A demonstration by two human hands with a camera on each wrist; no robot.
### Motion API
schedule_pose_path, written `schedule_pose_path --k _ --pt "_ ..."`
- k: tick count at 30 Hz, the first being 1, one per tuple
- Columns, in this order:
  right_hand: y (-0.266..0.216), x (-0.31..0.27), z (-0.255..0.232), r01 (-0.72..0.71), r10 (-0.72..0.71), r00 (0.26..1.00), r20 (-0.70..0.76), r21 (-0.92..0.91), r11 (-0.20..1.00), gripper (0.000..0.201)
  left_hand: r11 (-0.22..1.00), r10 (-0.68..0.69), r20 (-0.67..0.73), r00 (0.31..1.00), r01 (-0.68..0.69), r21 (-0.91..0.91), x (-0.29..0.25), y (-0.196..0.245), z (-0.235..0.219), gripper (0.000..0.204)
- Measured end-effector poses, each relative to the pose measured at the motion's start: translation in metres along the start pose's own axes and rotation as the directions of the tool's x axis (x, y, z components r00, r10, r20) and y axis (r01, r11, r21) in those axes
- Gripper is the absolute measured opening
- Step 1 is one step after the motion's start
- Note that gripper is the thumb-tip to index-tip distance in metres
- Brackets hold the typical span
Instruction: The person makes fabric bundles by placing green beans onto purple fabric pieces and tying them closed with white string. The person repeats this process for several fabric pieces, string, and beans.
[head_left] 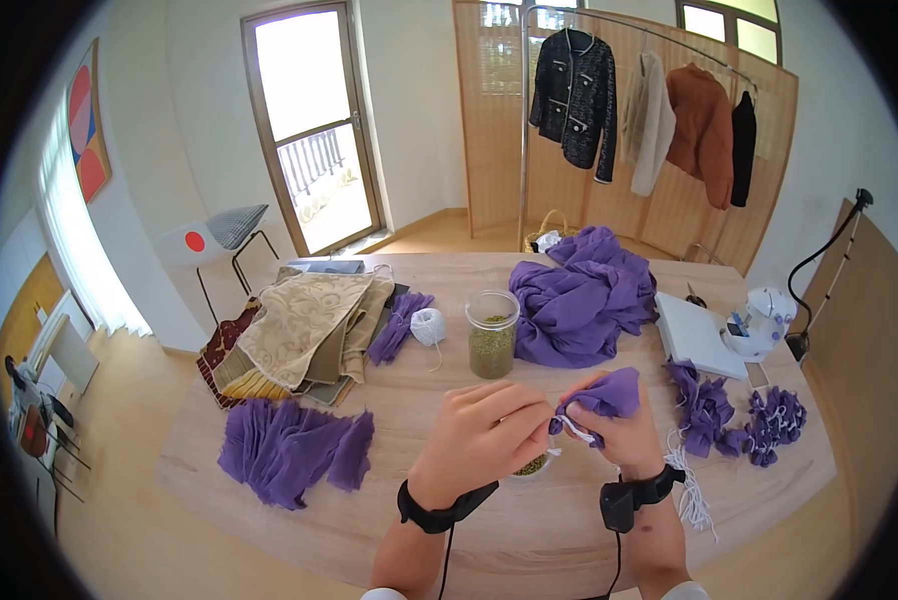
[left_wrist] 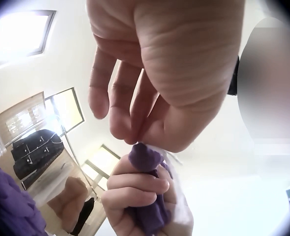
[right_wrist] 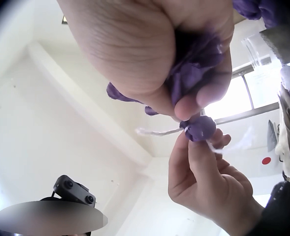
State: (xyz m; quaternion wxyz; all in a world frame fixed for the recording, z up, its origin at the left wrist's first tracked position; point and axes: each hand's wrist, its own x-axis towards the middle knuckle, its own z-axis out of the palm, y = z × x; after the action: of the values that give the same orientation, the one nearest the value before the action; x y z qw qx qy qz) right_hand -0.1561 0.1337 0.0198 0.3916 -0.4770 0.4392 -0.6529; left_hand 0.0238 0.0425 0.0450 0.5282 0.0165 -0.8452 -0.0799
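Observation:
My right hand (head_left: 629, 435) grips a gathered piece of purple cloth (head_left: 609, 396), whose loose end sticks out above the thumb. At the cloth's lower end is a small rounded bundle (right_wrist: 201, 129), with white string (right_wrist: 159, 132) around its neck and the string's ends hanging out at the sides. My left hand (head_left: 484, 432) pinches this bundle between thumb and fingertips, close against the right fingertips. Below the hands, a small cup of green beans (head_left: 535, 466) is mostly hidden.
A clear jar of green beans (head_left: 492, 350) stands ahead, beside a large purple cloth heap (head_left: 584, 300) and a ball of white string (head_left: 428, 326). Fabric swatches (head_left: 309, 325) and purple cloth strips (head_left: 289, 450) lie left. Right are tied purple pieces (head_left: 775, 424), loose strings (head_left: 691, 495) and a sewing machine (head_left: 764, 322).

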Motion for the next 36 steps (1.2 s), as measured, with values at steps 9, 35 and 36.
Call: schedule_pose_path --k 9,35,36 --pt "-0.003 0.000 0.001 0.012 -0.019 0.999 0.047 0.156 0.988 0.013 0.906 -0.303 -0.005 0.953 0.287 -0.311 -0.004 -0.007 0.004 0.017" --pt "-0.088 -0.079 -0.083 0.229 -0.443 0.766 -0.467 -0.445 0.866 0.011 -0.116 -0.644 0.577 0.502 0.681 -0.723 -0.012 0.022 0.088 0.005" --pt "-0.090 -0.082 -0.085 0.233 -0.453 0.759 -0.468 -0.455 0.859 0.010 -0.247 -0.596 0.648 0.473 0.660 -0.709 -0.014 0.032 0.108 0.005"
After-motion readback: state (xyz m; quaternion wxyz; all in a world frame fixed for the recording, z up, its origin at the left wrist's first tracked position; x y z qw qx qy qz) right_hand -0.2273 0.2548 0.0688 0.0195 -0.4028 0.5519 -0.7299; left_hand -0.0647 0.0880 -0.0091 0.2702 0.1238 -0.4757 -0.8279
